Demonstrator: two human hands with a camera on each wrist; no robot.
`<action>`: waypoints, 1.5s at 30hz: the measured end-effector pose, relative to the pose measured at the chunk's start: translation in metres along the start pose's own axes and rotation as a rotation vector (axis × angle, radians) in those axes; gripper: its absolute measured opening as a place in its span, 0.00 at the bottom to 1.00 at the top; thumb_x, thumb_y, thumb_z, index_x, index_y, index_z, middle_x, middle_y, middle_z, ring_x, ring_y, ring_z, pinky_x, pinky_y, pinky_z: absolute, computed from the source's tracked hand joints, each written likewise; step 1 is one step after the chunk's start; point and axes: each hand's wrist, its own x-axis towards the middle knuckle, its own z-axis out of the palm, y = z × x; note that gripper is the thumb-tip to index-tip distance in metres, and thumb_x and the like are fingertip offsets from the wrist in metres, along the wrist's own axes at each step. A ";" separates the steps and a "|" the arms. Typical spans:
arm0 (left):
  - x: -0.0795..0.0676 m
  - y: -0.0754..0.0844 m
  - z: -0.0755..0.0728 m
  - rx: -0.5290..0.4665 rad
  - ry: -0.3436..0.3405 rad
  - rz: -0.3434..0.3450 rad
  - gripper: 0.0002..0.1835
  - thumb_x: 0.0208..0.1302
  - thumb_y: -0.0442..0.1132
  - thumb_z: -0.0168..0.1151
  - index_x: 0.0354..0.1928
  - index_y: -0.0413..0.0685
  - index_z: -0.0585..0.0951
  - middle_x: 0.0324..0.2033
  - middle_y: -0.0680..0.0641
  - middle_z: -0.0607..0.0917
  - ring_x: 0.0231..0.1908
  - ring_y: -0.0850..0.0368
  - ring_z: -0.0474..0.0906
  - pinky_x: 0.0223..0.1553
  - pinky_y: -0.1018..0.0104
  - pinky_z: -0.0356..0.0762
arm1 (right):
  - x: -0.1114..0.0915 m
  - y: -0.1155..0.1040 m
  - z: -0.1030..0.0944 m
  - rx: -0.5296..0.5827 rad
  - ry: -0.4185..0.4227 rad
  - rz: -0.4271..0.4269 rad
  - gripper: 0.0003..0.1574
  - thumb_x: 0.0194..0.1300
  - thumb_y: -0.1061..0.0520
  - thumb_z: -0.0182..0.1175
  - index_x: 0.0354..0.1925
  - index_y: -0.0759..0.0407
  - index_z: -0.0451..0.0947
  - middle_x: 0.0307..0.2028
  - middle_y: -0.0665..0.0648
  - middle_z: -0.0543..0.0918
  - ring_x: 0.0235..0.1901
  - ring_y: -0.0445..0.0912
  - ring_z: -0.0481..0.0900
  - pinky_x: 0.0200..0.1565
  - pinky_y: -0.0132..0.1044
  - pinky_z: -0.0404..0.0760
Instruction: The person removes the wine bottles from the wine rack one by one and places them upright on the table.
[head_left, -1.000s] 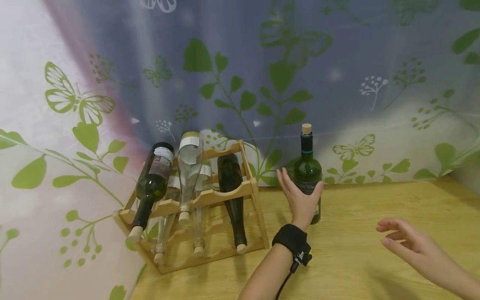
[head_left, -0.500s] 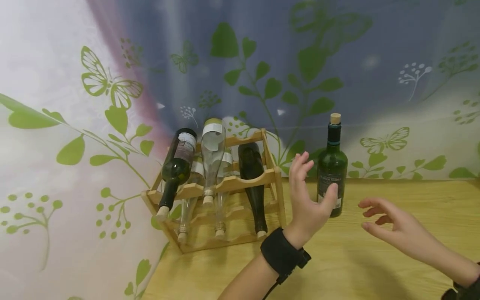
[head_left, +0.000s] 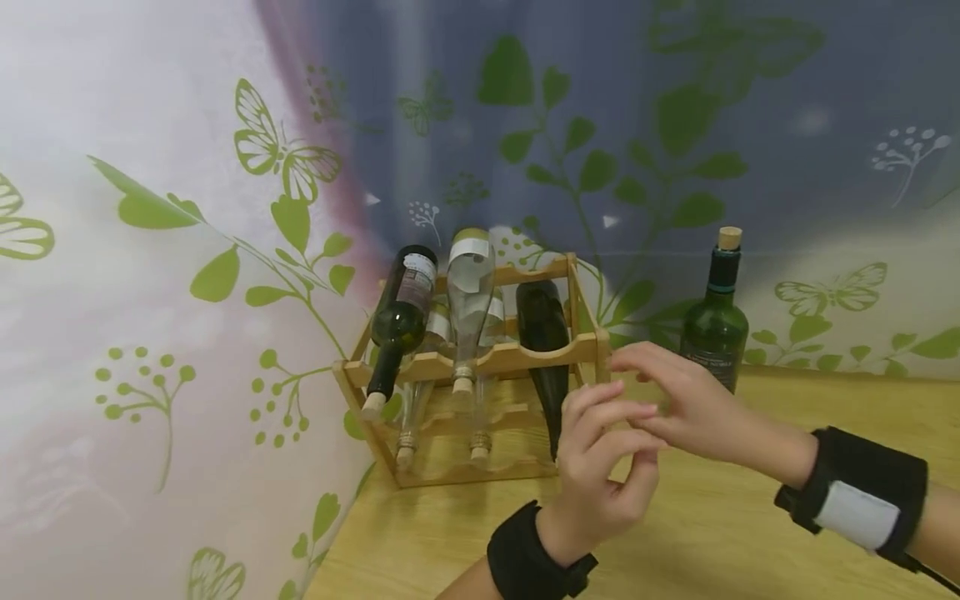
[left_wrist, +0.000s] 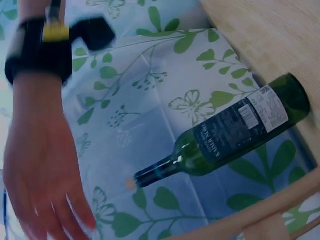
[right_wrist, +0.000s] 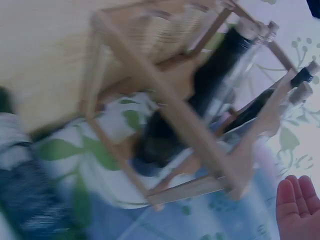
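Both hands hold nothing that shows. My left hand [head_left: 603, 471] is raised in front of the wooden wine rack's [head_left: 540, 357] right end, its fingers loosely bent. From the right, my right hand [head_left: 693, 404] reaches across, its fingertips overlapping the left hand's in the head view. Behind it stands a corked green wine bottle [head_left: 715, 332], upright on the table, its lower part hidden by the right arm. The left wrist view shows that bottle's [left_wrist: 225, 132] dark label whole, with the right hand [left_wrist: 42, 165] beside it, fingers extended. In the right wrist view several fingertips [right_wrist: 295, 197] appear at the edge.
The rack holds several corked bottles lying neck forward: a dark green one [head_left: 405, 308] and a clear one [head_left: 471, 296] on top, a dark one [head_left: 543, 321] at right, and clear ones [head_left: 480, 433] below. A patterned curtain [head_left: 300, 292] hangs behind the wooden table [head_left: 840, 483].
The head view has turned left. My left hand has drawn away from the upright bottle and bent its fingers. The right hand has moved left to meet it. The bottles stay in place.
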 end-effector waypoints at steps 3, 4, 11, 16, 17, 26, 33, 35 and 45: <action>0.003 0.003 -0.013 0.002 0.000 0.017 0.10 0.60 0.32 0.45 0.24 0.47 0.75 0.36 0.44 0.79 0.48 0.47 0.68 0.50 0.56 0.67 | 0.029 0.000 0.014 -0.054 -0.020 -0.030 0.23 0.59 0.50 0.56 0.46 0.64 0.71 0.43 0.59 0.76 0.42 0.46 0.74 0.40 0.34 0.74; 0.005 0.005 -0.017 0.004 -0.002 0.022 0.11 0.60 0.32 0.45 0.24 0.47 0.75 0.35 0.44 0.79 0.47 0.47 0.69 0.50 0.56 0.68 | 0.038 0.000 0.018 -0.080 -0.053 -0.021 0.24 0.56 0.52 0.60 0.47 0.64 0.70 0.45 0.59 0.75 0.45 0.48 0.74 0.41 0.37 0.75; 0.008 0.015 -0.037 0.018 0.012 0.038 0.14 0.60 0.32 0.44 0.21 0.46 0.76 0.29 0.46 0.81 0.43 0.48 0.71 0.44 0.57 0.68 | 0.082 0.012 0.049 -0.252 -0.337 -0.013 0.43 0.47 0.52 0.67 0.58 0.63 0.62 0.60 0.64 0.63 0.60 0.56 0.61 0.54 0.48 0.69; 0.012 0.021 -0.048 0.004 0.034 0.056 0.14 0.57 0.31 0.46 0.18 0.46 0.77 0.27 0.46 0.81 0.40 0.49 0.72 0.41 0.60 0.69 | 0.103 0.016 0.070 -0.322 -0.429 -0.021 0.52 0.46 0.50 0.68 0.64 0.61 0.54 0.65 0.65 0.55 0.64 0.58 0.54 0.57 0.53 0.63; 0.013 0.021 -0.050 -0.001 0.036 0.061 0.14 0.56 0.31 0.46 0.17 0.46 0.77 0.26 0.46 0.81 0.39 0.49 0.72 0.41 0.60 0.68 | 0.107 0.017 0.074 -0.346 -0.447 -0.029 0.54 0.45 0.49 0.68 0.65 0.60 0.52 0.65 0.65 0.54 0.65 0.58 0.52 0.58 0.54 0.62; 0.012 0.022 -0.066 -0.016 0.027 0.088 0.11 0.53 0.30 0.49 0.17 0.46 0.77 0.26 0.46 0.82 0.37 0.51 0.73 0.40 0.63 0.69 | 0.118 0.031 0.108 -0.502 -0.478 -0.255 0.48 0.49 0.51 0.66 0.64 0.59 0.56 0.63 0.63 0.61 0.64 0.54 0.56 0.58 0.49 0.63; 0.014 0.021 -0.077 -0.019 0.018 0.097 0.12 0.55 0.30 0.48 0.18 0.44 0.76 0.23 0.47 0.82 0.34 0.54 0.75 0.38 0.69 0.70 | 0.122 0.042 0.125 -0.536 -0.301 -0.532 0.27 0.55 0.58 0.61 0.54 0.58 0.68 0.47 0.58 0.77 0.49 0.50 0.74 0.50 0.42 0.71; 0.016 0.020 -0.080 -0.027 0.020 0.114 0.12 0.54 0.29 0.47 0.18 0.43 0.76 0.22 0.47 0.81 0.33 0.55 0.75 0.38 0.71 0.71 | 0.124 0.044 0.129 -0.512 -0.257 -0.599 0.25 0.52 0.59 0.63 0.50 0.57 0.69 0.41 0.56 0.78 0.43 0.49 0.75 0.45 0.41 0.72; 0.016 0.017 -0.088 -0.054 0.018 0.110 0.11 0.52 0.28 0.46 0.17 0.41 0.75 0.19 0.48 0.81 0.29 0.57 0.76 0.35 0.74 0.73 | 0.128 0.036 0.139 -0.391 -0.191 -0.645 0.12 0.51 0.64 0.63 0.27 0.56 0.67 0.31 0.54 0.77 0.37 0.47 0.75 0.44 0.43 0.74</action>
